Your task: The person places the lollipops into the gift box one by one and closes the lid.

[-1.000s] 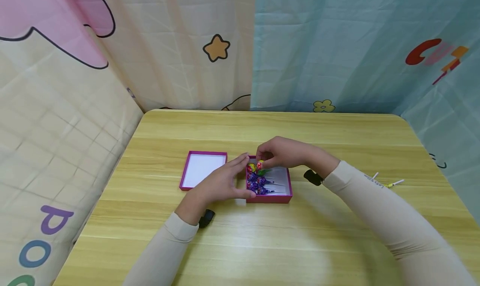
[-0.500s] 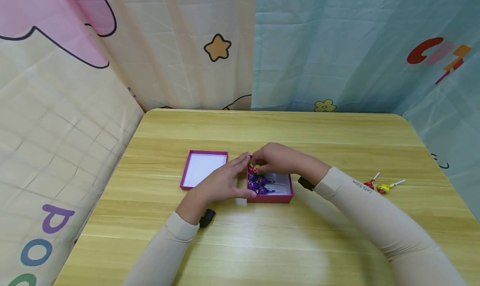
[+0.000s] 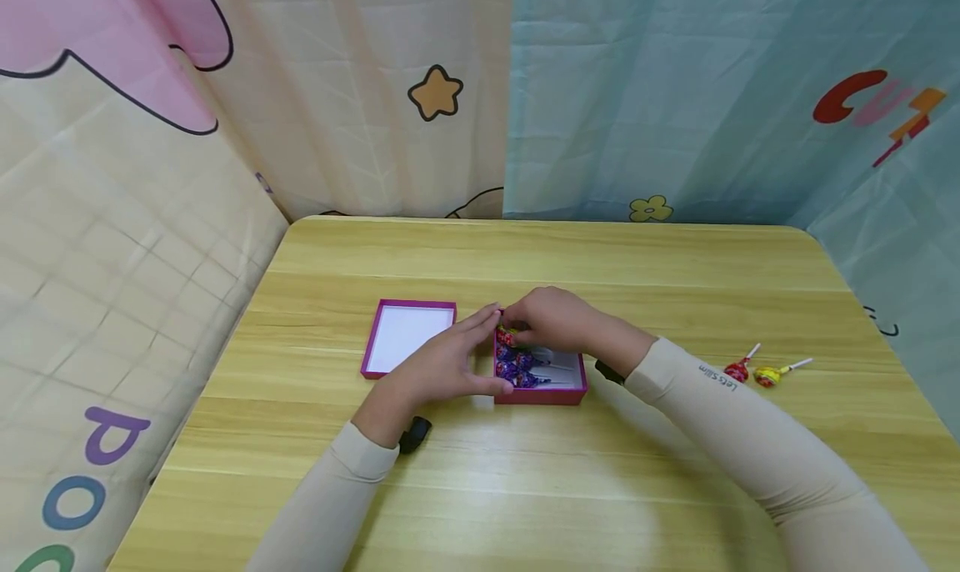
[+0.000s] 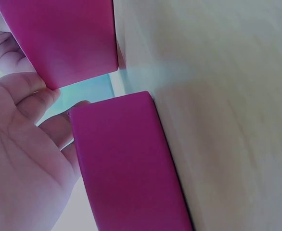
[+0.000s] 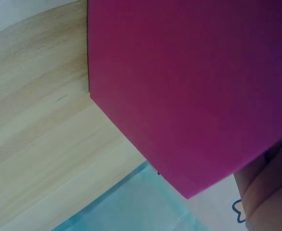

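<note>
A magenta box (image 3: 540, 397) with a white inside sits mid-table in the head view. Purple-wrapped lollipops (image 3: 517, 370) lie along its left side, white sticks pointing right. My left hand (image 3: 442, 363) spans that side, thumb at the near rim and fingertips at the far left corner. In the left wrist view the thumb touches the corner of the box (image 4: 78, 43). My right hand (image 3: 551, 315) reaches over the far wall with curled fingers, pinching a red-and-yellow lollipop (image 3: 507, 337) in the far left corner. The box wall (image 5: 179, 96) hides most of this hand in the right wrist view.
The box's magenta lid (image 3: 408, 338) lies white inside up, left of the box. A red lollipop (image 3: 737, 372) and a yellow one (image 3: 768, 377) rest on the right of the wooden table (image 3: 525, 489), near the right sleeve. Printed curtains (image 3: 360, 97) stand behind and beside the table.
My right hand has moved left and down into the box's far left corner with the lollipop, then barely shifts. Its sleeve has uncovered the two lollipops on the right. The left hand stays put.
</note>
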The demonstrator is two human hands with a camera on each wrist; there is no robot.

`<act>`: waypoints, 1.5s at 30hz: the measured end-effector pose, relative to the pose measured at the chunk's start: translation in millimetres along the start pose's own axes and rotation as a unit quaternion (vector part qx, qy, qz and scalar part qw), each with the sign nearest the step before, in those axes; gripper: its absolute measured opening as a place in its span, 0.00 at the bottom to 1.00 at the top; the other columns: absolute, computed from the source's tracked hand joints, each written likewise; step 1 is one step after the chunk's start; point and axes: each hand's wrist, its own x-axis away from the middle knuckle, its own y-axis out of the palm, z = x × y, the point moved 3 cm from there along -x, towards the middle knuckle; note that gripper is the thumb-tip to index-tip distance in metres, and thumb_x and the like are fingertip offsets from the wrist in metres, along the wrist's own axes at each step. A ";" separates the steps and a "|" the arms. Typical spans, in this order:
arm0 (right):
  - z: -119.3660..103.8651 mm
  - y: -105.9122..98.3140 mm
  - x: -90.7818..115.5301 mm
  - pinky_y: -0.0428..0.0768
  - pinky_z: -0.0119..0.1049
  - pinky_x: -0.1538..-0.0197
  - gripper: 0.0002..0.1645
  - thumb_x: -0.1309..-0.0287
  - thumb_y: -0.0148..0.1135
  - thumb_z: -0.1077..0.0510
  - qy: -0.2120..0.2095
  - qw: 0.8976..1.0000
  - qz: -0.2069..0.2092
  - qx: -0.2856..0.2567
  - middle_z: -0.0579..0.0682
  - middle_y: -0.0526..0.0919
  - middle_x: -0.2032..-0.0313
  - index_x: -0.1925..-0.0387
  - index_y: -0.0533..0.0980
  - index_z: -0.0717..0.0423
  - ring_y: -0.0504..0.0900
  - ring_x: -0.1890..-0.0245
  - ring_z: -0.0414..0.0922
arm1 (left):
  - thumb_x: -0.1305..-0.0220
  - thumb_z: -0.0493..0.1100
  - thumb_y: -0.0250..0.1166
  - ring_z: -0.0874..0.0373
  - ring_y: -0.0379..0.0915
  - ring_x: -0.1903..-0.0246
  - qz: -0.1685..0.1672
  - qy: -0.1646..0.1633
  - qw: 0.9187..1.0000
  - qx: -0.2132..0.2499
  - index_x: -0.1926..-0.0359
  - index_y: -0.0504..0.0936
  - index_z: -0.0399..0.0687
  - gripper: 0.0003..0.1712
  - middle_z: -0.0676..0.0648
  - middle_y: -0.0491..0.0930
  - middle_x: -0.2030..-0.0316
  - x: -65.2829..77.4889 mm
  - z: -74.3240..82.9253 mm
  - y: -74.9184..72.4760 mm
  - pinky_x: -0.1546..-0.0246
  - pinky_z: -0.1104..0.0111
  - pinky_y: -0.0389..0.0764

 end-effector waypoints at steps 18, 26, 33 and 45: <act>0.4 -3.3 9.0 0.81 0.38 0.56 0.08 0.36 0.66 0.58 -0.002 1.000 0.019 -0.007 0.41 0.84 0.67 0.57 0.84 0.53 0.78 0.70 0.38 | 0.50 0.75 0.68 0.59 0.40 0.25 -0.001 -0.006 1.000 0.002 0.22 0.49 0.53 0.64 0.58 0.42 0.22 -0.4 1.7 -0.1 0.28 0.58 0.54; 4.5 -11.8 24.5 0.81 0.40 0.56 0.05 0.37 0.67 0.60 -0.004 0.998 0.056 -0.039 0.43 0.85 0.65 0.61 0.84 0.54 0.79 0.68 0.39 | 0.52 0.76 0.68 0.57 0.42 0.25 0.000 -0.015 1.000 0.010 0.21 0.49 0.57 0.65 0.58 0.43 0.22 1.2 2.0 -0.3 0.29 0.55 0.56; 14.6 -22.3 48.8 0.83 0.42 0.55 0.09 0.38 0.67 0.61 0.027 0.995 0.077 -0.055 0.47 0.86 0.61 0.56 0.84 0.58 0.81 0.64 0.42 | 0.52 0.75 0.69 0.57 0.41 0.25 0.003 -0.014 1.000 0.003 0.21 0.50 0.54 0.65 0.56 0.43 0.22 0.4 1.5 0.9 0.29 0.55 0.54; 43.9 -30.7 111.3 0.82 0.49 0.53 0.11 0.37 0.67 0.61 0.088 0.985 0.129 -0.075 0.46 0.85 0.60 0.53 0.83 0.57 0.82 0.59 0.44 | 0.51 0.75 0.69 0.55 0.41 0.25 -0.001 -0.011 1.000 -0.005 0.21 0.49 0.54 0.65 0.57 0.42 0.22 3.1 1.5 2.4 0.29 0.54 0.54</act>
